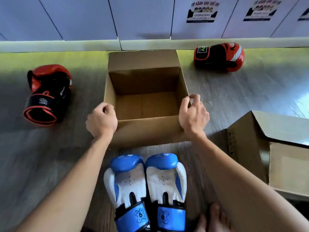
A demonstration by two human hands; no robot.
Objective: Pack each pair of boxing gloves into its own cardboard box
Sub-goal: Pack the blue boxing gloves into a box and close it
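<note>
An open cardboard box (150, 129) stands on the floor in front of me, empty, with its back flap upright. My left hand (101, 120) has its fingers curled at the box's left wall near the front corner. My right hand (193, 114) pinches the rim of the right wall. Two blue and white boxing gloves (128, 185) (165, 183) lie side by side, palms up, just in front of the box between my forearms. One red and black glove (48, 94) lies to the left of the box. Its match (219, 56) lies at the far right.
A second cardboard box (247, 148) with a raised flap stands at the right, close to my right forearm. White panels with printed posters (202, 11) line the wall behind. My bare toes (214, 218) show at the bottom edge on the grey wooden floor (50, 156).
</note>
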